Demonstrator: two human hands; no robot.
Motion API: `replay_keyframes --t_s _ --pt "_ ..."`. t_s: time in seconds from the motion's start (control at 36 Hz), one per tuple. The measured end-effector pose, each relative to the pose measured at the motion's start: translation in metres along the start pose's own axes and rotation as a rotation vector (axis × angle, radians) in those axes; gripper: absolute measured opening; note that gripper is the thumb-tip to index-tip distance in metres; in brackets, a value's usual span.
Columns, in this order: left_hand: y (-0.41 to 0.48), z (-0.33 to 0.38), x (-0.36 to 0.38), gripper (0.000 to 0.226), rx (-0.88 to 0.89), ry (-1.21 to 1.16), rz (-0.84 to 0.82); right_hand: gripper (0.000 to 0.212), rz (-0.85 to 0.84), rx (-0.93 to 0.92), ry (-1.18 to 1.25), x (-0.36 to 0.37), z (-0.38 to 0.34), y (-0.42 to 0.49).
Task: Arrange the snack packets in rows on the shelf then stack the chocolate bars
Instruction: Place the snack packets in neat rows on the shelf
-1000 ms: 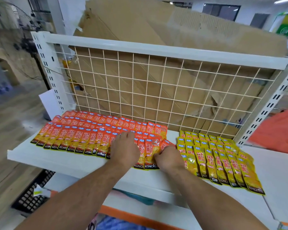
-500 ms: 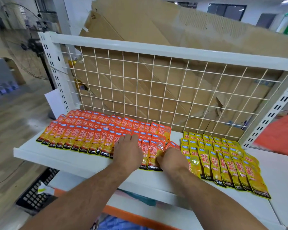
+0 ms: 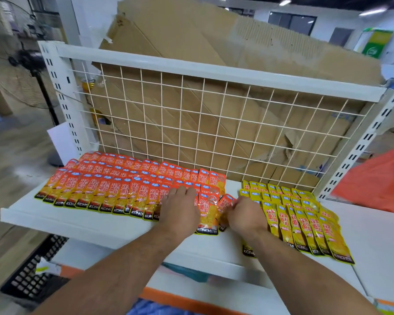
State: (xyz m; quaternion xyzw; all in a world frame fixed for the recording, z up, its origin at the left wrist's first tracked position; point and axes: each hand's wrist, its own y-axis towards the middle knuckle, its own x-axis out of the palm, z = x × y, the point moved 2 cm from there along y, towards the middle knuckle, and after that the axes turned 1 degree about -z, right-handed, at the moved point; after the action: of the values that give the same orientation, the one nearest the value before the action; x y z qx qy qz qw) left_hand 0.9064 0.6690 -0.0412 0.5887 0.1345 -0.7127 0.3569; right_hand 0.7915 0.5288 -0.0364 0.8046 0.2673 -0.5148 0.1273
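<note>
White metal shelving fills the view: a flat shelf (image 3: 77, 223) with a wire grid (image 3: 214, 123) as its back panel, and torn brown cardboard (image 3: 180, 42) standing behind the grid. Orange snack packets (image 3: 96, 189) cover the left half of the shelf in overlapping rows, and the front row runs near the shelf's front edge with its dark printed ends toward the camera. Yellow snack packets (image 3: 305, 219) lie in similar overlapping rows on the right half, slanting toward the right front corner. At the back, a narrow strip of bare shelf separates the two colours. The left hand (image 3: 180, 210) lies palm down on the right end of the front orange row, its fingers (image 3: 182, 193) straight and flat over the packets, gripping nothing. Just beside it, the right hand (image 3: 246, 217) sits between the orange and yellow groups with its fingers curled in, pinching the edge of a tilted orange packet (image 3: 225, 202) at the very end of that row. Its wrist covers part of the nearest yellow packets. Off to the left a fan (image 3: 16, 64) stands on a wooden floor, a black crate (image 3: 30, 278) shows below the shelf, and an orange sheet (image 3: 378, 178) lies to the right.
</note>
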Motion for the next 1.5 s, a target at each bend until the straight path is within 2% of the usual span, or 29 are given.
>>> replay_keyframes --t_s 0.11,0.22,0.36,0.5,0.64,0.75,0.81,0.86,0.92,1.08,1.25,1.31,1.44,1.5 --pt "-0.003 0.004 0.004 0.038 0.049 0.016 -0.032 0.022 -0.014 0.021 -0.039 -0.005 0.009 0.004" --pt "-0.011 0.008 0.011 0.043 0.102 0.056 -0.105 0.024 -0.079 -0.068 -0.199 0.001 0.008 -0.001" --pt "-0.017 0.007 0.016 0.045 0.100 0.119 -0.170 0.025 -0.126 -0.133 -0.293 0.014 0.003 -0.006" --pt "-0.018 0.006 0.017 0.042 0.080 0.080 -0.179 0.019 -0.128 -0.209 -0.365 0.020 -0.001 -0.005" --pt "-0.019 0.006 0.017 0.038 0.072 0.059 -0.180 0.021 -0.125 -0.252 -0.282 0.021 0.002 -0.001" --pt "-0.019 0.005 0.017 0.037 0.069 0.055 -0.175 0.031 -0.084 -0.193 -0.106 0.022 0.003 0.004" --pt "-0.020 0.005 0.018 0.036 0.075 0.067 -0.177 0.029 -0.047 -0.159 -0.039 0.019 -0.001 0.013" --pt "-0.022 0.005 0.019 0.036 0.080 0.071 -0.173 0.024 -0.027 -0.154 -0.059 0.015 -0.006 0.026" --pt "-0.022 0.006 0.019 0.036 0.079 0.071 -0.167 0.030 -0.053 -0.168 -0.118 0.010 -0.011 0.040" --pt "-0.021 0.007 0.017 0.036 0.070 0.079 -0.175 0.044 -0.269 -0.190 -0.276 0.007 -0.016 0.068" --pt "-0.021 0.007 0.018 0.037 0.074 0.081 -0.174 0.035 -0.288 -0.213 -0.309 0.006 -0.012 0.076" --pt "-0.022 0.007 0.019 0.038 0.074 0.078 -0.173 0.022 -0.272 -0.262 -0.302 0.002 -0.014 0.078" --pt "-0.024 0.006 0.022 0.037 0.078 0.062 -0.159 0.008 -0.268 -0.332 -0.121 -0.010 -0.026 0.084" --pt "-0.024 0.006 0.022 0.037 0.076 0.051 -0.151 0.021 -0.258 -0.333 -0.074 -0.007 -0.033 0.092"
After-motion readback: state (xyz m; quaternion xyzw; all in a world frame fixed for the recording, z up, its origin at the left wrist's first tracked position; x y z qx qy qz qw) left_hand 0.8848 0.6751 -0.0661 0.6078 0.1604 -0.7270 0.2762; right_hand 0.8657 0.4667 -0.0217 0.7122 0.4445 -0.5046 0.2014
